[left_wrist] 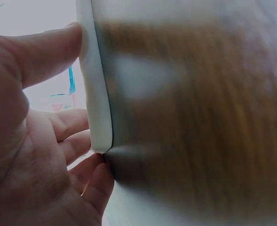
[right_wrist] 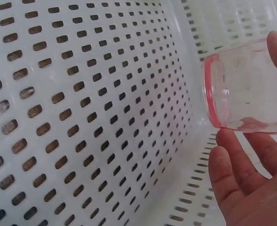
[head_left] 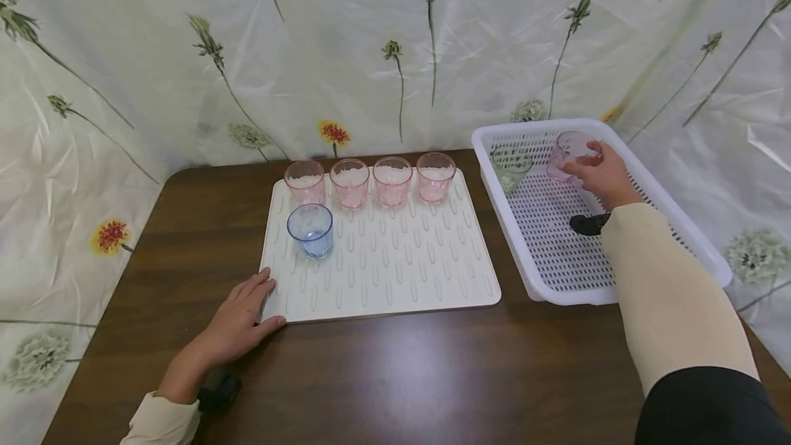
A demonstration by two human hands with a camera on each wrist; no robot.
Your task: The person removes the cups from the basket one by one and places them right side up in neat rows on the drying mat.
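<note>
My right hand [head_left: 602, 174] holds a clear pink-tinted glass [head_left: 564, 156] between thumb and fingers inside the white basket [head_left: 531, 266]. In the right wrist view, that glass [right_wrist: 241, 89] shows its thick pink base. Left of it in the basket is a green-tinted glass [head_left: 511, 163]. At the near left corner of the white ribbed mat [head_left: 383, 280], my left hand [head_left: 237, 321] rests with extended fingers along the side and thumb at the front edge. Several pink glasses [head_left: 392, 180] stand in a row along the mat's far edge. One blue glass [head_left: 311, 232] stands before the leftmost.
Mat and basket sit side by side on a dark brown wooden table [head_left: 395, 376], the basket to the right. Behind the table hangs a pale sheet with a flower print [head_left: 346, 53]. The basket has raised perforated walls around its contents.
</note>
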